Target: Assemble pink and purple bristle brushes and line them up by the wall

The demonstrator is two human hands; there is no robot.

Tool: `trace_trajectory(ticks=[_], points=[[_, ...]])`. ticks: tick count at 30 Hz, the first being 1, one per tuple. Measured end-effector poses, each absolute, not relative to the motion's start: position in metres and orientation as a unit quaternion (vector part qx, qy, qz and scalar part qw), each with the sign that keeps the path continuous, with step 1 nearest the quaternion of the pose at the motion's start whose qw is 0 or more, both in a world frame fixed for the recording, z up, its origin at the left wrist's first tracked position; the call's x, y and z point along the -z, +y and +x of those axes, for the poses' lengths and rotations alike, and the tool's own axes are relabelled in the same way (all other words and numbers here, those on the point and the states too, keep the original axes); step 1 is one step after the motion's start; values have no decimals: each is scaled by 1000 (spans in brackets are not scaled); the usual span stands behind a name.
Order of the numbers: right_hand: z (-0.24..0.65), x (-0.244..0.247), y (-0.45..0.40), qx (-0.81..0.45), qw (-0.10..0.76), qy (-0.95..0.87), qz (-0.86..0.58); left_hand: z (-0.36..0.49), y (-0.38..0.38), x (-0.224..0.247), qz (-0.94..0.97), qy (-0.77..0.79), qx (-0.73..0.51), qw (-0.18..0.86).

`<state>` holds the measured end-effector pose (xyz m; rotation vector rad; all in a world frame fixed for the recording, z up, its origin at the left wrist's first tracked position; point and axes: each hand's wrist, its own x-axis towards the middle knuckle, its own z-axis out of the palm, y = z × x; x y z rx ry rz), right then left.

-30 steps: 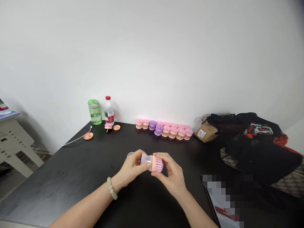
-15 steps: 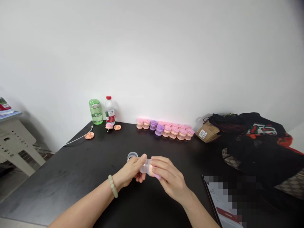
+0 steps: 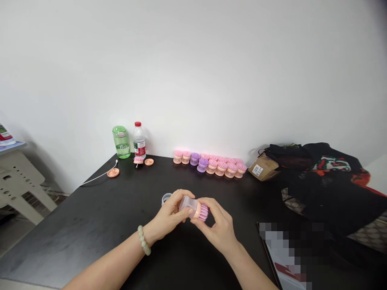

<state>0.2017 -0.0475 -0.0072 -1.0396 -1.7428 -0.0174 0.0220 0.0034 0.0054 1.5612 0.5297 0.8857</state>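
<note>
Black table (image 3: 87,225) stretches leftward; my left hand (image 3: 168,214) grips a clear cup (image 3: 186,203), my right hand (image 3: 221,226) its brush (image 3: 203,212); green bottle (image 3: 121,141) part-filled.

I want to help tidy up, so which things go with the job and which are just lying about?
Likely part of the job:
- held brush
- translucent round piece
- two peach discs
- loose bristle head
- lined-up brushes

Probably just lying about:
- green bottle
- red-capped bottle
- brown paper bag
- dark cloth pile
</note>
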Motion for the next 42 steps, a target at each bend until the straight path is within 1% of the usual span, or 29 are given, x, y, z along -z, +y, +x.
trace_trajectory(ticks=[3, 6, 8, 11, 15, 18, 22, 25, 29, 32, 35, 40, 42], points=[[202, 13, -45, -86, 547, -679, -483, 20, 6, -7, 680, 166, -406, 588], [204, 17, -43, -176, 564, -644, -485, 20, 7, -9, 637, 142, -397, 646], [205, 17, -43, -204, 570, -631, -485, 20, 6, -9, 608, 140, -390, 677], [204, 14, -44, -189, 572, -634, -484, 20, 6, -8, 587, 182, -399, 681], [203, 11, -45, -145, 569, -668, -457, 19, 6, -8, 607, 244, -411, 635], [205, 11, -44, -143, 570, -655, -475, 18, 8, -11, 607, 207, -412, 647], [207, 13, -43, -195, 568, -623, -502, 16, 11, -12, 614, 135, -415, 657], [207, 13, -43, -203, 580, -616, -494, 16, 10, -11, 602, 175, -431, 649], [207, 15, -42, -186, 585, -623, -485, 16, 8, -12, 640, 266, -408, 595], [208, 16, -41, -193, 582, -619, -491, 14, 10, -15, 652, 222, -396, 608], [208, 16, -41, -207, 587, -606, -495, 12, 13, -16, 659, 172, -409, 607], [205, 15, -41, -198, 586, -614, -490, 12, 11, -14, 642, 259, -398, 603], [205, 15, -41, -187, 588, -615, -491, 13, 11, -15, 649, 255, -390, 601]])
